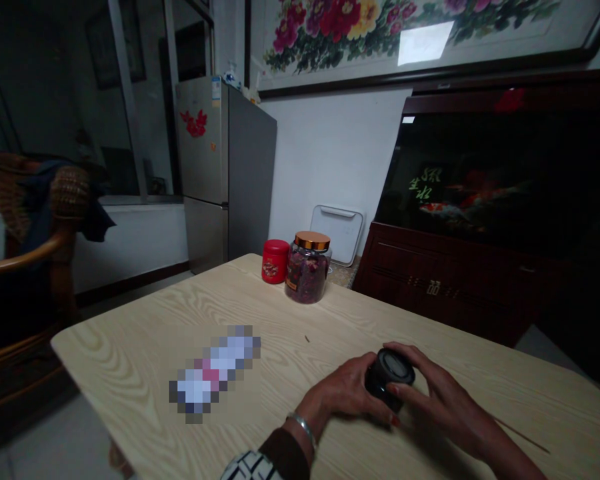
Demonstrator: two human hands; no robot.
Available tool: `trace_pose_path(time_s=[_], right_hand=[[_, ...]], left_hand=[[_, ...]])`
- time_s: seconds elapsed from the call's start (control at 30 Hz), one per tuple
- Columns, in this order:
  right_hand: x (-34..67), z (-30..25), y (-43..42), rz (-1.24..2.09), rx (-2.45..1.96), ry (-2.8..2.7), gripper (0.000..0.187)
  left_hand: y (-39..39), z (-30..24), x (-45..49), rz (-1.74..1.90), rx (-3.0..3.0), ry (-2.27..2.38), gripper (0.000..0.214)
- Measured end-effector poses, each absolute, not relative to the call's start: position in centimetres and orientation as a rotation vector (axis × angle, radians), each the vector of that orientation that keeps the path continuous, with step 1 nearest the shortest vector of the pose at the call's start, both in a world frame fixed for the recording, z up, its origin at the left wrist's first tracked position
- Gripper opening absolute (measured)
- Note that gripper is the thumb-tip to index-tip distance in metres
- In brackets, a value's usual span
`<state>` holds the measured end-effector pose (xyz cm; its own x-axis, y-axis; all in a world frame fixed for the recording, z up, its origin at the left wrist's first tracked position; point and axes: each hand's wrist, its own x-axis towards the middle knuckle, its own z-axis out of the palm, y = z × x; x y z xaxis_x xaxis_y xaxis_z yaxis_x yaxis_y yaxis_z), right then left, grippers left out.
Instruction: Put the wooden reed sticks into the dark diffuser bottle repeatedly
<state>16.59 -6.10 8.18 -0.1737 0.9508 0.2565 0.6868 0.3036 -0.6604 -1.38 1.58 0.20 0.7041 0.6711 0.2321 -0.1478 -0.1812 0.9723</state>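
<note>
Two-handed grip (347, 388) (440, 403) closed round black container (393, 371), clear jar (313, 241) of dried flowers (307, 277), red canister (275, 261)

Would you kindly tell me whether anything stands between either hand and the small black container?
Nothing visible does: the left hand and right hand both hold the black container. The red canister and glass jar stand farther back on the table.
</note>
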Motion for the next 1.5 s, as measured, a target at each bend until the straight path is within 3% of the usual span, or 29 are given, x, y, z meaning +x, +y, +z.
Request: trace_pose_path(time_s=[0.33,0.53,0.6,0.73,0.9,1.27,1.4,1.5], right_hand=[[14.7,6.8,-7.4,0.340,-1.528,-1.784,0.046],[15.4,6.6,-9.4,0.627,-1.374,-1.493,0.089],[16.2,6.6,-10.1,0.768,-1.289,-1.269,0.079],[17.1,4.9,-11.6,1.034,-1.112,-0.678,0.056],[16.3,1.7,-12.3,1.224,-0.971,-0.318,0.048],[14.4,2.4,-14.9,1.440,-1.009,-0.501,0.058],[14.5,6.7,-15.4,1.443,-1.007,-0.760,0.066],[14.7,12.2,-15.4,1.469,-0.774,-1.011,0.070]], left_hand=[[0.6,1.2,-1.9,0.743,1.591,0.333,0.091],[0.0,1.8,-3.7,0.670,1.425,0.220,0.112],[0.1,1.5,-4.8,0.709,1.324,0.305,0.100],[-0.2,1.3,-6.3,1.039,1.199,0.641,0.049],[-2.5,1.1,-5.9,1.198,1.210,0.967,0.056],[-9.4,2.4,-4.5,1.047,1.351,0.799,0.065],[-8.9,6.3,-4.9,0.896,1.325,0.654,0.071],[-8.1,11.1,-5.1,0.796,1.219,0.298,0.071]])
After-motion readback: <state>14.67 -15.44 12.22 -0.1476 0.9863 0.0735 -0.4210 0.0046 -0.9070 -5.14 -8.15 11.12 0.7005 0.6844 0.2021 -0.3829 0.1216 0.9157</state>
